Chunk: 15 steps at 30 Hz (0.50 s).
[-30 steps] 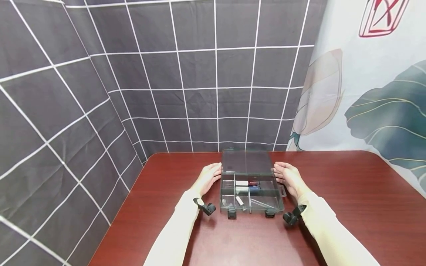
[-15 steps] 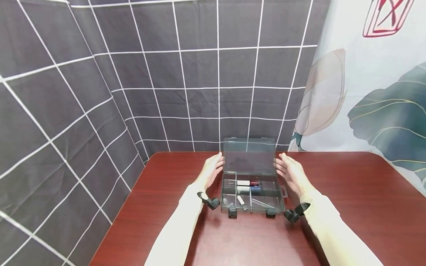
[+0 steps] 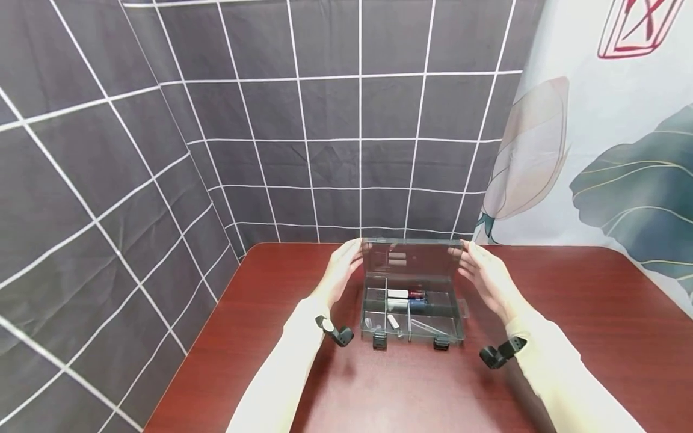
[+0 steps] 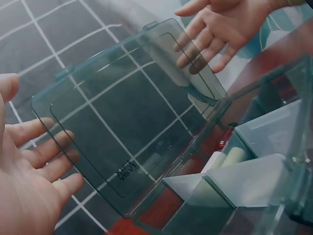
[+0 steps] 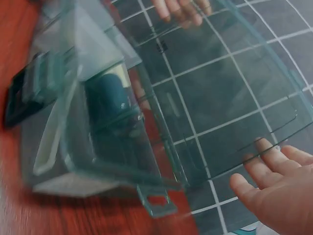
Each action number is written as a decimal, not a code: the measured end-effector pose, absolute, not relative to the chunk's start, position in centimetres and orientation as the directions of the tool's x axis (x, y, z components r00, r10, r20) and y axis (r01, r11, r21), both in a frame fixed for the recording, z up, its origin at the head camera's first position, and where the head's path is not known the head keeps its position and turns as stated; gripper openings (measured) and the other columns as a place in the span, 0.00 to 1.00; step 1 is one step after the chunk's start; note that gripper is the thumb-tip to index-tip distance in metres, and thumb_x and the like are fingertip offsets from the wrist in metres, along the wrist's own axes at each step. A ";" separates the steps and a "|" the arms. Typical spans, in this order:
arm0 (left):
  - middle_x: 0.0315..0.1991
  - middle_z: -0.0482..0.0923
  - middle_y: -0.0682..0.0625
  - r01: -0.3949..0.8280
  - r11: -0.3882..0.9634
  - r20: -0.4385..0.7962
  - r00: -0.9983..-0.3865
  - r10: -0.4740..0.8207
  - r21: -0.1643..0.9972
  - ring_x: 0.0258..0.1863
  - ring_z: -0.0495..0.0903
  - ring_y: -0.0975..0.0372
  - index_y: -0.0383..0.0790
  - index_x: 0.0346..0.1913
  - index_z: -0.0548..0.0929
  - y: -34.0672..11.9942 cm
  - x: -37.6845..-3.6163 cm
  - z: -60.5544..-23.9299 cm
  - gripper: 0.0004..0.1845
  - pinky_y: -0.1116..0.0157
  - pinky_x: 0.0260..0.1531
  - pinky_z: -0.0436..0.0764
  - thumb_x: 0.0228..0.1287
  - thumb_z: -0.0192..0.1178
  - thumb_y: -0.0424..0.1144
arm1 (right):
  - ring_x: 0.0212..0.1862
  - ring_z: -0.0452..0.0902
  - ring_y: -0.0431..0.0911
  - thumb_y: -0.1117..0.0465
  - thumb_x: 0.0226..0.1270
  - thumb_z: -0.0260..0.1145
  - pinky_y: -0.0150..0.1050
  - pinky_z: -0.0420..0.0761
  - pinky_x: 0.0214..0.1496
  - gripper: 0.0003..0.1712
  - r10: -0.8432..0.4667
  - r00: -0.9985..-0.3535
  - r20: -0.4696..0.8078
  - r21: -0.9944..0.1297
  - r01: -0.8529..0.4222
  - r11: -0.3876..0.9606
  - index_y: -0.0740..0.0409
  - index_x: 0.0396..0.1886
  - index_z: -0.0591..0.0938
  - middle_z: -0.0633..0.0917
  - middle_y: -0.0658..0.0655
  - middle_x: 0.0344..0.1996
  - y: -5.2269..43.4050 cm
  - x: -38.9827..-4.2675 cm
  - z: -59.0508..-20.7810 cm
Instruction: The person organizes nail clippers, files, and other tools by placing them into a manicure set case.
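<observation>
A translucent grey-green compartment box (image 3: 452, 337) lies on the table with its hinged lid (image 3: 411, 258) raised and leaning toward me. My left hand (image 3: 339, 269) is at the lid's left edge, fingers extended, fingertips behind the clear plastic in the left wrist view. The right hand (image 3: 483, 275) is at the lid's upper right corner, its loosely bent fingers (image 5: 264, 171) partly behind the edge. Inside the box lie a white-and-red cylinder (image 3: 415, 294), a white-and-blue cylinder (image 3: 418, 305), a small white piece (image 3: 393, 322) and thin clear rods (image 3: 429, 328).
Two dark latches (image 3: 380, 341) hang at the box's front. A clear loop tab (image 5: 157, 201) sticks out from its right side. The reddish-brown table (image 3: 281, 282) ends at a dark grid-patterned cloth (image 3: 325, 162), with a leaf-print cloth (image 3: 595, 180) to the right.
The lid first rose from lying back to upright, then tipped forward toward me. Both hands rose along its sides, and the right one moved farther to the right.
</observation>
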<state>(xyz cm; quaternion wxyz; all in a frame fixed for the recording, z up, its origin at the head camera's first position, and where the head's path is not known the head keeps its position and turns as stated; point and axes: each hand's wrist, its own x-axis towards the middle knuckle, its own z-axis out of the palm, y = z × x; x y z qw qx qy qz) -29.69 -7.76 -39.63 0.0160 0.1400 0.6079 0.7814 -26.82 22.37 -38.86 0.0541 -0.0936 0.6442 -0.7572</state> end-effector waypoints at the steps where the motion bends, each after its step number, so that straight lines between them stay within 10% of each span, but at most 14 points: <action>1: 0.59 0.67 0.30 0.153 -0.254 0.208 -0.956 0.205 0.955 0.61 0.64 0.45 0.25 0.60 0.68 -7.9 -29.4 -39.6 0.22 0.51 0.63 0.61 0.71 0.47 0.39 | 0.64 0.63 0.43 0.48 0.74 0.47 0.39 0.63 0.63 0.37 -0.198 -0.976 0.086 -0.987 -0.056 -0.154 0.65 0.71 0.51 0.80 0.39 0.46 22.4 -26.6 -38.9; 6: 0.57 0.72 0.38 0.206 -0.175 0.243 -0.943 0.228 0.963 0.59 0.70 0.56 0.28 0.57 0.73 -8.4 -27.9 -39.4 0.18 0.61 0.61 0.66 0.70 0.49 0.36 | 0.52 0.71 0.33 0.50 0.72 0.51 0.29 0.71 0.56 0.31 -0.203 -0.966 0.161 -0.987 -0.153 -0.053 0.66 0.67 0.63 0.76 0.43 0.52 22.5 -25.5 -39.0; 15: 0.52 0.77 0.41 0.426 0.056 0.388 -0.866 0.316 0.903 0.56 0.73 0.56 0.29 0.54 0.76 -8.7 -24.4 -39.2 0.15 0.61 0.58 0.69 0.66 0.54 0.31 | 0.62 0.64 0.40 0.47 0.71 0.52 0.23 0.66 0.55 0.26 -0.237 -0.953 0.187 -0.880 -0.270 0.391 0.56 0.63 0.72 0.75 0.58 0.59 22.2 -23.1 -39.2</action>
